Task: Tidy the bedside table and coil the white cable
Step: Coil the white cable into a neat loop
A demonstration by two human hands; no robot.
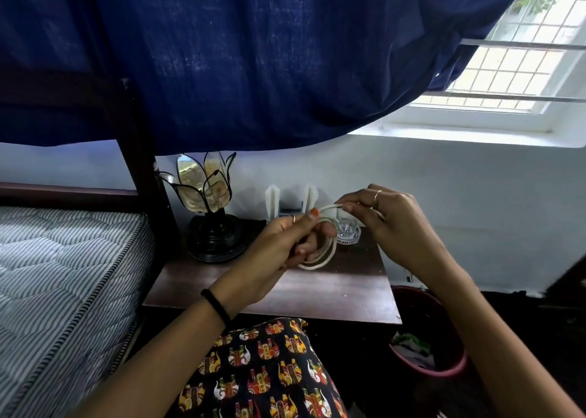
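Anchoring the white cable (320, 252) loops above the table (285, 290), left hand (285, 243) fingers clamp the coil so right hand (385, 224) fingers, pinching the free end, can likely wrap it.

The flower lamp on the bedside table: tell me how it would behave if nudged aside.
The flower lamp probably slides rather than tips if pushed low, since its black base looks wide and heavy. Pushed at the petals, it may rock, because a thin stem carries the top. The petals look like thin glass panels in wire frames, so they are likely fragile.
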